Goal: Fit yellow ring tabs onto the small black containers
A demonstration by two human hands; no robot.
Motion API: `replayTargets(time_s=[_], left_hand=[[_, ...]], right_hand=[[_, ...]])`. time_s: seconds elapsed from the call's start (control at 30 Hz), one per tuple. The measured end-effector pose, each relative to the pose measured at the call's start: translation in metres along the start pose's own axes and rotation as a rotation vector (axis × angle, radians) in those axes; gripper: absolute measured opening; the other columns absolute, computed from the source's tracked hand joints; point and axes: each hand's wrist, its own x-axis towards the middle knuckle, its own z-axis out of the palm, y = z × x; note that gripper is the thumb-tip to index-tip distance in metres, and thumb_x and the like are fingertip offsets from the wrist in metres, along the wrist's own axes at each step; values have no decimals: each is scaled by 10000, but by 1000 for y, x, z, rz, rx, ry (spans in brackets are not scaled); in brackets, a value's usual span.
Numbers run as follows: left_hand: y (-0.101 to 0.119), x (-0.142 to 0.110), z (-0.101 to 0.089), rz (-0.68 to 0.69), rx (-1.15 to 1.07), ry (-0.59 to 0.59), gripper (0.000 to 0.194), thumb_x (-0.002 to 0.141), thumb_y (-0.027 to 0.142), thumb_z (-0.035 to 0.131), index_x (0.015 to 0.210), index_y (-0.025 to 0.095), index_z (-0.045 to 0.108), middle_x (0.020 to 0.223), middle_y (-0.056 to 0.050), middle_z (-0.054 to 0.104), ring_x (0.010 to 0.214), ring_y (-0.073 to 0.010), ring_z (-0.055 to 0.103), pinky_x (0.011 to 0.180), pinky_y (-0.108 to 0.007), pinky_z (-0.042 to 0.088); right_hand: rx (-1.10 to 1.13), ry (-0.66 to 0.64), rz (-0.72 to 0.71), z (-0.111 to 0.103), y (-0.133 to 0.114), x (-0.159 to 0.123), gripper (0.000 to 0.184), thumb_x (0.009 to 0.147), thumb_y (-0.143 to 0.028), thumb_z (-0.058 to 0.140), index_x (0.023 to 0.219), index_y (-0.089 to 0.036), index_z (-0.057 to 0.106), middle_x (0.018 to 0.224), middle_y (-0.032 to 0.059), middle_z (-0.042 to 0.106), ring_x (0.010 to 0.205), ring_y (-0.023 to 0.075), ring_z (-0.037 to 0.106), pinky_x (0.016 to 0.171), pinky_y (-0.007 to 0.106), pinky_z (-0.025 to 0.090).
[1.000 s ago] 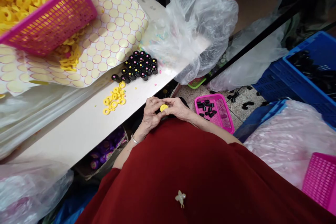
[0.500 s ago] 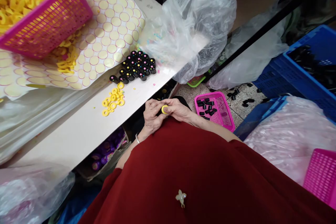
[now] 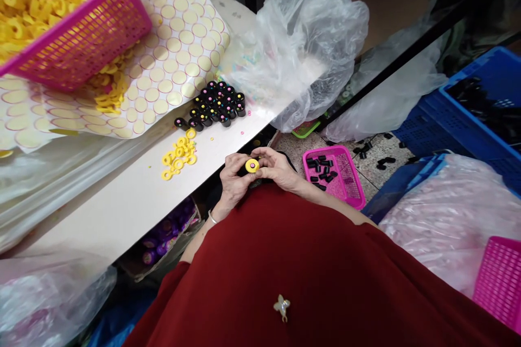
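Close in front of my body, my left hand [image 3: 233,180] is closed around a small black part, mostly hidden by the fingers. A yellow ring [image 3: 248,168] with a dark and pink centre faces up at the top of that part. My right hand [image 3: 280,172] has its curled fingers and thumb at the ring's right edge. On the white bench to the left lies a pile of loose yellow rings [image 3: 178,164]. Behind them a cluster of black cylinders [image 3: 213,115] stands upright, with pink, yellow and blue dots in their tops.
A pink basket [image 3: 93,38] heaped with yellow rings rests on a sheet of round stickers [image 3: 175,45]. Clear plastic bags [image 3: 317,27] lie at the bench's far end. Beside my right arm, a pink tray [image 3: 349,176] holds black pieces. A blue crate [image 3: 427,114] stands farther right.
My right thumb has come off the yellow ring's face to its edge, so the pink centre now shows. My right fingers have lifted and spread slightly.
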Motion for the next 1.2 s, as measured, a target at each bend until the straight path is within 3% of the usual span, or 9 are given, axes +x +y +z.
replayTargets(time_s=[0.2,0.33,0.43,0.53,0.67,0.9,1.2], left_hand=[[-6,-2,0,28,-22,-30,336,759,502,657,906,199,650,888,-41,631,834,-170,587,762,-343,499],[-5,4,0,121,114,41,278,803,447,613,923,198,639,884,-50,633,833,-176,584,746,-340,496],[-2,11,1,213,184,138,231,829,376,572,946,185,630,884,-61,636,842,-178,582,750,-343,494],[5,20,2,237,125,197,196,824,301,562,969,183,622,901,-57,644,855,-168,596,756,-329,504],[10,29,2,210,4,231,173,795,242,589,953,188,634,890,-43,663,827,-148,614,745,-295,514],[5,30,-2,103,-92,274,152,747,200,617,896,187,641,854,-26,654,815,-142,606,741,-273,510],[0,32,-8,152,-64,289,177,726,173,612,900,190,640,866,-29,659,818,-147,602,739,-278,508]], right_hand=[[-475,-22,-396,0,-14,-9,223,687,-314,740,866,-214,653,1077,55,526,1007,188,522,895,368,463],[-557,15,-438,6,-17,-8,337,700,-341,738,988,-210,622,1086,74,519,934,179,532,801,335,488],[-705,20,-545,12,-25,-3,240,782,-295,650,995,-194,605,969,62,539,834,153,529,760,309,485],[-916,-63,-735,18,-41,4,141,830,-215,554,957,-178,605,910,67,552,863,169,538,794,322,483],[-1036,-130,-913,23,-54,14,165,836,-180,529,990,-171,590,914,76,561,855,166,550,766,311,497],[-963,-108,-937,26,-41,26,155,837,-170,555,990,-185,563,979,80,577,840,140,576,728,273,509],[-937,-72,-875,32,-39,26,122,812,-159,571,931,-186,564,1017,80,569,856,138,579,709,270,517]])
